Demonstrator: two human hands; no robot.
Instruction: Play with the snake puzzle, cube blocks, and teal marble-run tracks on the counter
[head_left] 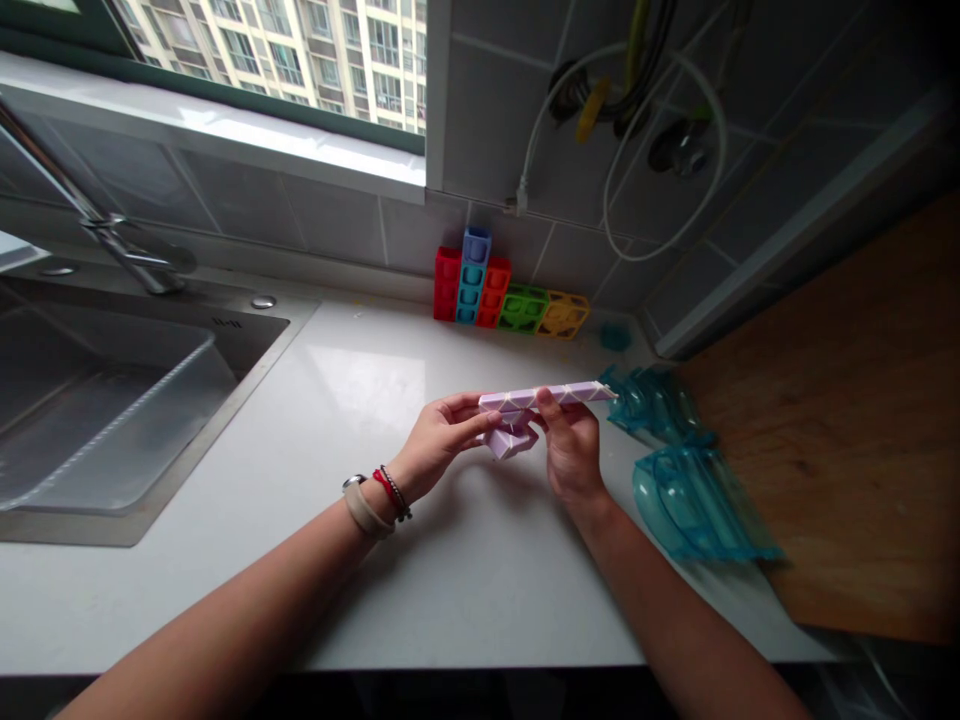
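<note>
Above the white counter I hold a lilac twisty snake puzzle [568, 393] with pale zigzag seams. One long straight bar points right, and a short bent section hangs under its left end, so it looks like a toy pistol. My left hand [448, 435] grips the left end, thumb across the front near the bent section. My right hand [574, 450] is closed around the middle of the bar, thumb on its near side and the other fingers partly hidden behind. The left wrist wears a watch with a beige strap [367, 510] and a red and dark bracelet.
Colourful plastic blocks [487, 290] stand against the tiled wall. Translucent teal plastic pieces [701, 505] lie to the right, beside a wooden board [840, 430]. Left are a steel sink [274, 345] with a clear tub [161, 400] and a faucet [120, 235]. White cables [724, 150] hang above.
</note>
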